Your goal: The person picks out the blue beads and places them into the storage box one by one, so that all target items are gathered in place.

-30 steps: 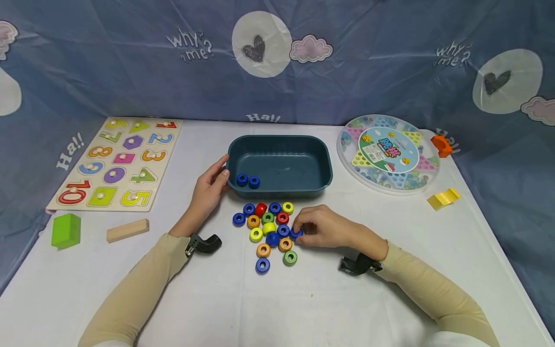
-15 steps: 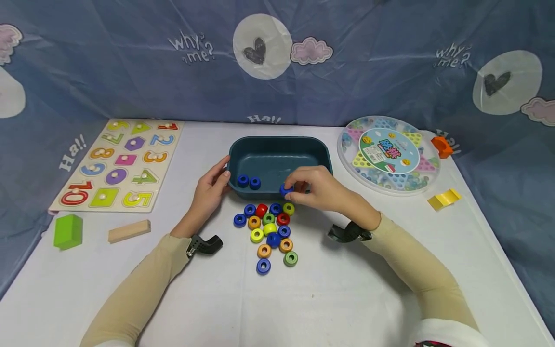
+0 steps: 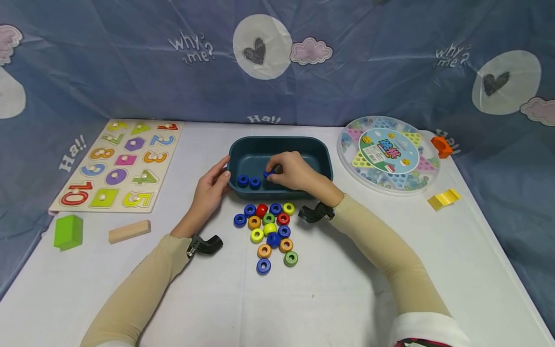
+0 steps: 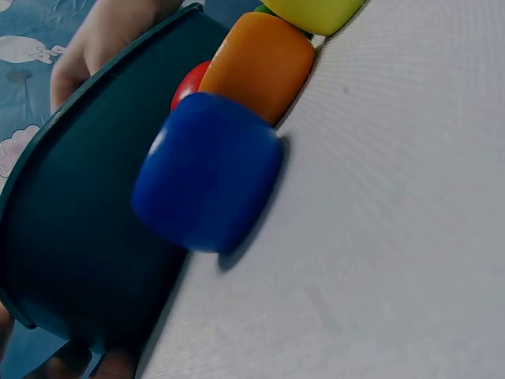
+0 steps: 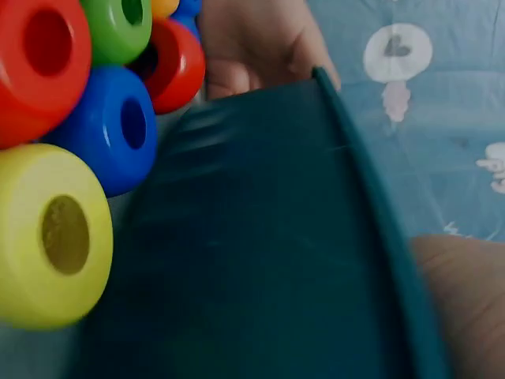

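Note:
A dark teal plastic tub (image 3: pixel 280 194) stands in the middle of the table. My left hand (image 3: pixel 209 190) holds its left end, fingers and thumb at the rim. Inside the tub, my right hand (image 3: pixel 292 172) pinches a blue bead (image 3: pixel 268 175) low over the floor. Another blue bead (image 3: pixel 255 183) and a third blue bead (image 3: pixel 243 181) sit just left of it. In front of the tub lies a loose group of beads in blue, red, orange, yellow and green, including a yellow bead (image 5: pixel 55 237) close to the right wrist camera and a blue bead (image 4: pixel 209 174) close to the left one.
A wooden number puzzle board (image 3: pixel 143 140) lies at the left, with a green block (image 3: pixel 68 232) and a plain wooden block (image 3: pixel 129 231) before it. At the right are a round board-game case (image 3: pixel 353 178), an orange block (image 3: pixel 441 146) and a yellow piece (image 3: pixel 444 199).
My right hand has picked a blue bead from the right side of the group and carried it over the front rim into the tub. The left hand stays at the tub's end.

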`<action>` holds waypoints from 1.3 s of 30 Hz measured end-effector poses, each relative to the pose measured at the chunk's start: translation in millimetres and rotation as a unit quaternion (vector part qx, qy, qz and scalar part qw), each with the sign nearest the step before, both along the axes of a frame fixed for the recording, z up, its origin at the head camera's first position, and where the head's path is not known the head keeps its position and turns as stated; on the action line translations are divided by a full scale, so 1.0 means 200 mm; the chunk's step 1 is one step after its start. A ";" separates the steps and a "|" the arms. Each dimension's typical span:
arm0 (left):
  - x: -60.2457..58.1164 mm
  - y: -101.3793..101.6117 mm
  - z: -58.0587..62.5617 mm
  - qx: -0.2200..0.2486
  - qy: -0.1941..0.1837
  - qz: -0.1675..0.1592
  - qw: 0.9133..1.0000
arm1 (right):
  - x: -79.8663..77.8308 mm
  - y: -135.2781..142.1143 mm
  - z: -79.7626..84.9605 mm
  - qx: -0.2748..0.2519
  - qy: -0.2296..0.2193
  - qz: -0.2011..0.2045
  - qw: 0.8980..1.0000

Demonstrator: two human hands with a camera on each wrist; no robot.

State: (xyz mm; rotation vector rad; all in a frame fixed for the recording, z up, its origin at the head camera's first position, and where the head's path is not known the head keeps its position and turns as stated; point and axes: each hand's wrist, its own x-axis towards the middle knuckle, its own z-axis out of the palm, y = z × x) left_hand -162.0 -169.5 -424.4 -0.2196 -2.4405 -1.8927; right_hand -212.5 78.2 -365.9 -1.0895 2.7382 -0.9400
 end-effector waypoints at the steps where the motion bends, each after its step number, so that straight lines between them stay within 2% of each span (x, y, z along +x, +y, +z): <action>1: 0.00 0.00 0.00 0.001 0.000 -0.001 1.000 | -0.01 -0.01 -0.01 0.009 -0.006 -0.004 1.000; 7: 0.00 0.00 0.00 -0.007 0.004 0.000 1.000 | -0.04 -0.07 -0.03 0.069 -0.044 -0.005 0.997; 14: 0.00 0.00 0.01 -0.016 0.010 0.002 1.000 | -0.04 -0.07 -0.04 0.075 -0.045 -0.004 0.996; 21: 0.09 0.05 0.18 -0.025 -0.012 -0.003 1.000 | -0.04 -0.06 -0.04 0.068 -0.050 -0.004 0.996; 22: 0.09 0.05 0.18 -0.025 -0.013 -0.004 1.000 | -0.04 -0.05 -0.04 0.064 -0.049 -0.004 0.997; 26: 0.08 0.05 0.16 -0.026 -0.009 -0.004 1.000 | -0.04 -0.04 -0.03 0.039 -0.045 -0.004 0.998; 31: 0.03 0.02 0.06 -0.020 -0.006 -0.001 1.000 | 0.00 0.02 0.02 0.012 -0.031 0.000 0.999; 34: 0.00 0.01 0.01 -0.020 0.000 0.002 1.000 | 0.05 0.06 0.07 -0.004 -0.019 0.008 1.000; 39: 0.00 0.00 0.00 -0.018 0.004 0.004 1.000 | 0.16 0.14 0.14 -0.024 0.013 0.022 0.999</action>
